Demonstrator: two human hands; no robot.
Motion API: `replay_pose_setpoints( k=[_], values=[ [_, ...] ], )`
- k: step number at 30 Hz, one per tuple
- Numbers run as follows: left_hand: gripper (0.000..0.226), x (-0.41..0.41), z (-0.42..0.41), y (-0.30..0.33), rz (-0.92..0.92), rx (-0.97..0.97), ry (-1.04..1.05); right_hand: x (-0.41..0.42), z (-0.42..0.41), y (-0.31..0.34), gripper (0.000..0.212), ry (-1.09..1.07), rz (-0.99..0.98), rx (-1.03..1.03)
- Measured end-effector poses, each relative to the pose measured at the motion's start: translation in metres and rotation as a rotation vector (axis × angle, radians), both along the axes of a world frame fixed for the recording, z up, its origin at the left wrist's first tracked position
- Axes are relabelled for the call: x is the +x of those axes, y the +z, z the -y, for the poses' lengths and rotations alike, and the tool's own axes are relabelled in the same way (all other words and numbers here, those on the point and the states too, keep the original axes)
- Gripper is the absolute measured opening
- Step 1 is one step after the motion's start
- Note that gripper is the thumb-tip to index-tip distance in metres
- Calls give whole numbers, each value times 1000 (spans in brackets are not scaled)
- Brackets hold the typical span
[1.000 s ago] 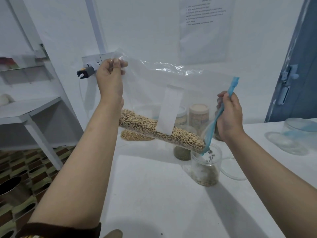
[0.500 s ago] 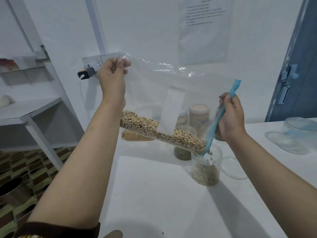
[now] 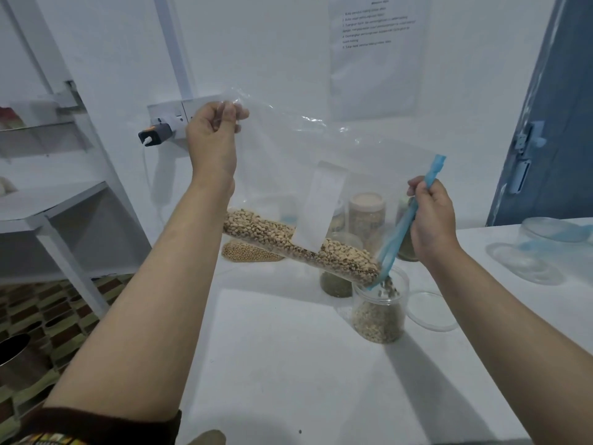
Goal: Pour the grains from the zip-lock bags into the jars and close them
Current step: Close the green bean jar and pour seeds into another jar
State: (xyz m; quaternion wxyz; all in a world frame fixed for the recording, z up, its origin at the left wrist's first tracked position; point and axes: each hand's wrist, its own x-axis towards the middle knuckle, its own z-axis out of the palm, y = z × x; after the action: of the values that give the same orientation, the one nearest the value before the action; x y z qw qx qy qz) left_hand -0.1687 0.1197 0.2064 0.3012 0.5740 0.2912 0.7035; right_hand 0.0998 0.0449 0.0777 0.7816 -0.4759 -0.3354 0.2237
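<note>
Head view shows the left hand [image 3: 211,139] raised, its fingers curled tight and pinching the bottom corner of a clear bag [image 3: 305,162], lifting that end high. The right hand [image 3: 431,220] sits lower, fingers curled round the blue zip strip [image 3: 407,223] at the bag's mouth, steering it down. Between the two hands the bag hangs slanted, with the beans [image 3: 298,245] heaped along its lower fold and sliding toward the mouth. The mouth rests just over the rim of an open jar [image 3: 380,309] on the white table [image 3: 288,364], and beans are falling in; the jar is partly filled. Compared with half a second ago, the hands hold nearly the same pose, while more beans are tumbling at the mouth. A loose round lid [image 3: 431,311] lies just beside the jar on its right. Behind the bag stand several filled jars, one with a pale lid [image 3: 366,213], and a second bag of yellow grains [image 3: 250,252] lies flat on the table. A printed sheet [image 3: 375,56] hangs on the wall.
</note>
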Motion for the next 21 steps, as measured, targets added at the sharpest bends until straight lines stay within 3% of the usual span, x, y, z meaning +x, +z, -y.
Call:
replay_pose_setpoints(
  k=[21],
  values=[
    [20,5,5,5,-27,3,-5,-10,22,15,17,-87,16,-24]
  ],
)
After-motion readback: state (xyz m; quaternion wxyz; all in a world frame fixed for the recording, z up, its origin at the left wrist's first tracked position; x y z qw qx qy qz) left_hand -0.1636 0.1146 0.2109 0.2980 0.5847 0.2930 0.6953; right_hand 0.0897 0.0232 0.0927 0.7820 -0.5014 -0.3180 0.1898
